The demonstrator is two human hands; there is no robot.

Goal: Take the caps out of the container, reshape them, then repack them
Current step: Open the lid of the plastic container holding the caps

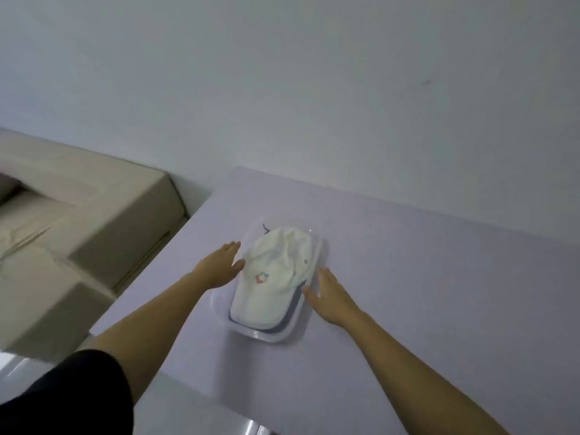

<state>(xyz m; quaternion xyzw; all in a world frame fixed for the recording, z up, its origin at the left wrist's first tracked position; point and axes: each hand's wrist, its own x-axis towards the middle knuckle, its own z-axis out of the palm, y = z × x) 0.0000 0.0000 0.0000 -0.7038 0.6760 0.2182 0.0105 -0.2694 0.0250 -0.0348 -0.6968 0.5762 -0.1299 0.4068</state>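
on the far left there is a beige sofa point(72, 208), well away from my work. next comes the pale purple table point(423, 277), and on it sits a clear plastic container point(270, 335).

my left hand point(221, 265) is flat and open, with the fingers point(232, 248) stretched out. it holds nothing. its fingertips are right at the left rim of the container, just beside the cap. i cannot tell if they touch the rim or only hang over it.

in the middle is the white cap point(276, 277). it lies inside the container, on top, with its brim toward me and its round part away from me. it has a small colored logo point(261, 277) on the front. a dark edge shows under it, so i think at least one more cap is below, but i cannot see it well.

the cap looks light and soft. the top part is crumpled and will bend any way i push it. the brim looks stiffer. i think the best place to grab is the brim, or both sides of the soft part. the clear container looks light too, so it may slide if i pull fast.

my right hand point(332, 298) is open too, fingers spread and empty. it is on the right side of the container, near the brim, maybe touching the rim.
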